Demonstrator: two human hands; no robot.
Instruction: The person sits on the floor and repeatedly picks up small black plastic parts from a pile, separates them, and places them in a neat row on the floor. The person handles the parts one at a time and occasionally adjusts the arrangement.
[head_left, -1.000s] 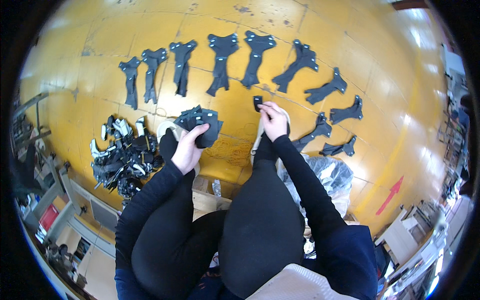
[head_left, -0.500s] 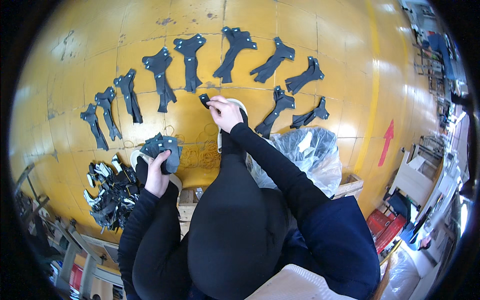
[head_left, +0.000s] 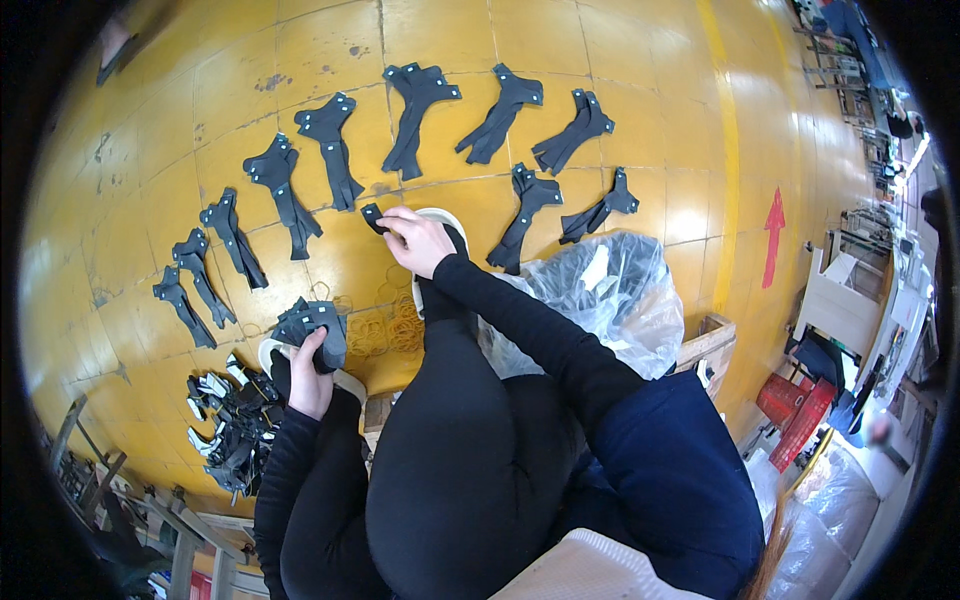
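My left hand (head_left: 312, 380) grips a fanned stack of dark grey fabric pieces (head_left: 318, 330) with small white labels, the thumb pressed on top. Farther out and to the right, my right hand (head_left: 418, 242) pinches one small dark fabric piece (head_left: 373, 217) with a white label by its end. Beyond both hands, bundles of dark fabric pieces (head_left: 330, 145) lie in an arc on the yellow floor, their labelled ends fanned out. Two more bundles, one of them this bundle (head_left: 522, 215), lie to the right of my right hand.
Tan rubber bands (head_left: 400, 328) lie on the floor between my feet. A clear plastic bag (head_left: 610, 300) sits at right beside a wooden crate (head_left: 710, 345). Left of my foot is a heap of black and white pieces (head_left: 240, 420). Another person's foot (head_left: 113, 55) shows far left.
The view has turned, so the floor bundles appear farther left. Both hands keep their hold on the fabric pieces. Another person's foot has come into view at the upper left.
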